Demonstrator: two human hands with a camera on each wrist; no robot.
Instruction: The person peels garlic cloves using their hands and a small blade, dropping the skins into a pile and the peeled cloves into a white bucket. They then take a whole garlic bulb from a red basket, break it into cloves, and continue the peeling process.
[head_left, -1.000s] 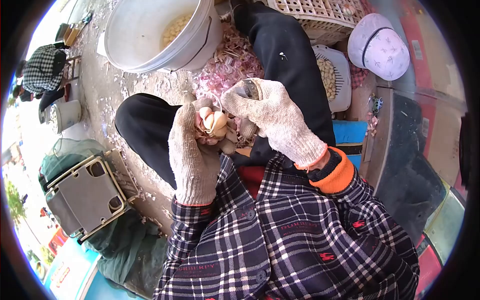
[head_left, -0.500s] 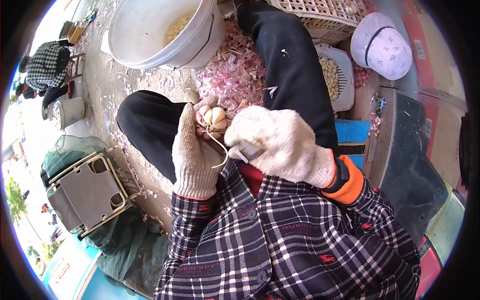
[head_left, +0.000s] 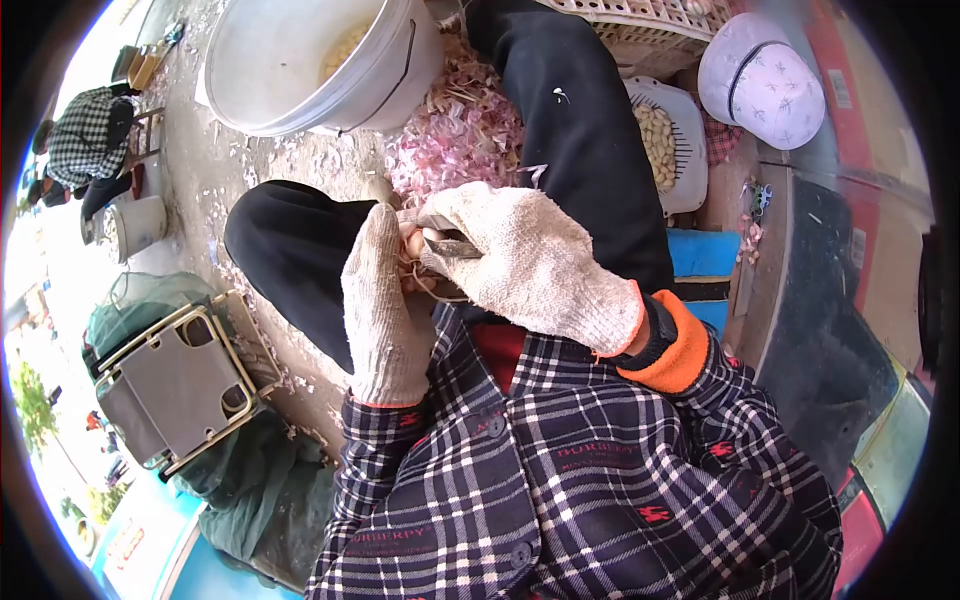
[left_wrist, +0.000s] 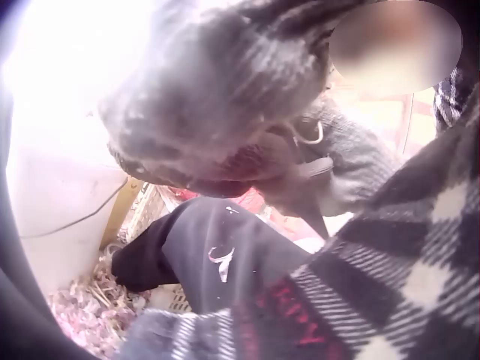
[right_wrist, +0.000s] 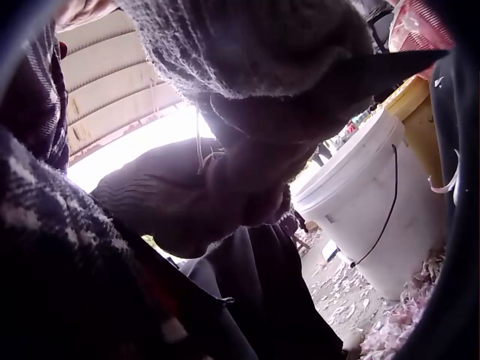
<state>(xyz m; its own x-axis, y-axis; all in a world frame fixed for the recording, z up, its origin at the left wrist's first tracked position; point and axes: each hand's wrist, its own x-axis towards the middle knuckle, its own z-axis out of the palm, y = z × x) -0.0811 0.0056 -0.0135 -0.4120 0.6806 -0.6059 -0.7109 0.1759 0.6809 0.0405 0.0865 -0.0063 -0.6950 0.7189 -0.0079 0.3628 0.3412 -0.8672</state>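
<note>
A partly peeled garlic bulb [head_left: 414,245] is held in my gloved left hand [head_left: 382,310], its thumb along the near side of the bulb. My gloved right hand [head_left: 545,265] grips a small knife [head_left: 455,248], whose dark blade shows beside the thumb, right at the bulb. Much of the bulb is hidden behind the right hand. A thin pale strip hangs below it. In the right wrist view the pointed blade [right_wrist: 405,67] juts out from the glove. Both gloves are off-white knit, worn over plaid sleeves.
Pink and white garlic skins [head_left: 455,150] are heaped between the legs. Beyond the left knee stands a white bucket [head_left: 265,65] with peeled cloves inside. A white basket [head_left: 690,180] of cloves sits by the right leg, near a patterned hat [head_left: 775,100]. A folding chair [head_left: 180,385] stands at left.
The right hand swung down toward the body with the knife, exposing the bulb and its hanging strip, then came back over the bulb. The left hand has stayed nearly in place with the garlic.
</note>
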